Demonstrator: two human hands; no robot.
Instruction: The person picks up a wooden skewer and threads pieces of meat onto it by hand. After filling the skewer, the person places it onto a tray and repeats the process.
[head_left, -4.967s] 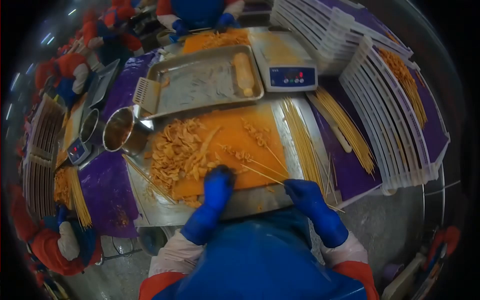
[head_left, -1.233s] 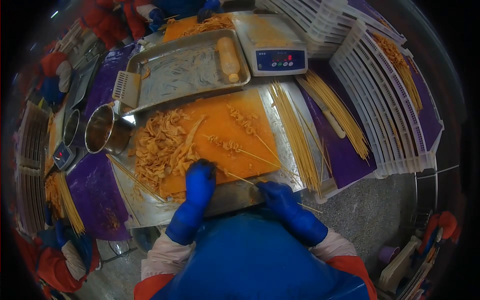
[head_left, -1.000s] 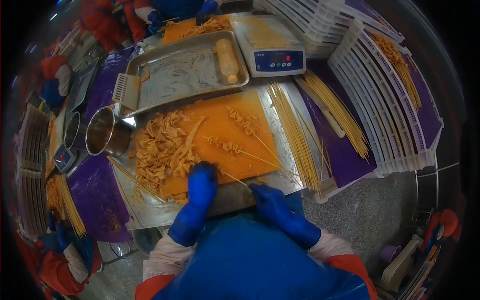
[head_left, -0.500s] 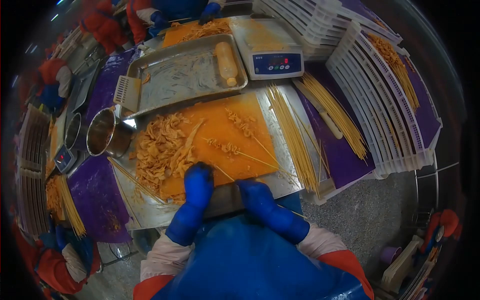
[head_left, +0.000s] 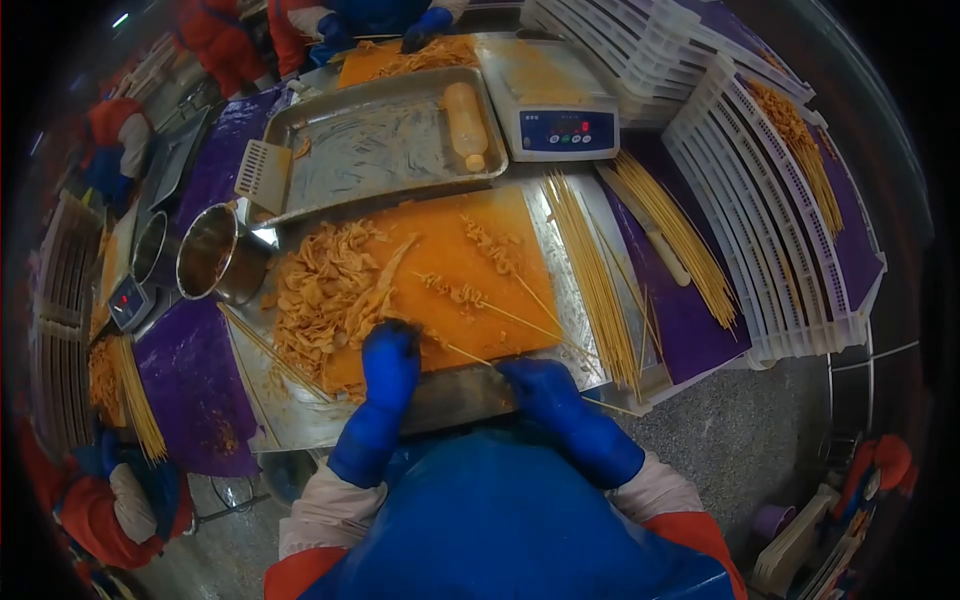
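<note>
My right hand (head_left: 540, 385) is closed round a thin bamboo skewer (head_left: 468, 355) near the front edge of the orange cutting board (head_left: 480, 335). The skewer's back end sticks out to the right beyond the hand. At its other end, my left hand (head_left: 392, 352) is pinched closed, apparently on a sauce-coated food strip at the tip; the fingers hide most of it. Left of that hand lies a heap of orange-brown, sauce-coated strips (head_left: 325, 290). Two loaded skewers lie on the board, one with bunched strips (head_left: 455, 290), the other with strips (head_left: 490, 245) farther back.
Bare skewers (head_left: 590, 280) lie right of the board, near a knife (head_left: 665, 255). Behind are a metal tray (head_left: 370, 150) with a plastic bottle (head_left: 465, 125) and a digital scale (head_left: 565, 130). A steel pot (head_left: 215, 255) stands left; stacked white crates (head_left: 760, 220) rise right. Co-workers surround the table.
My hands have drawn slightly apart, the right one moving to the right, and more of the skewer shows between them. The whole view has shifted a little.
</note>
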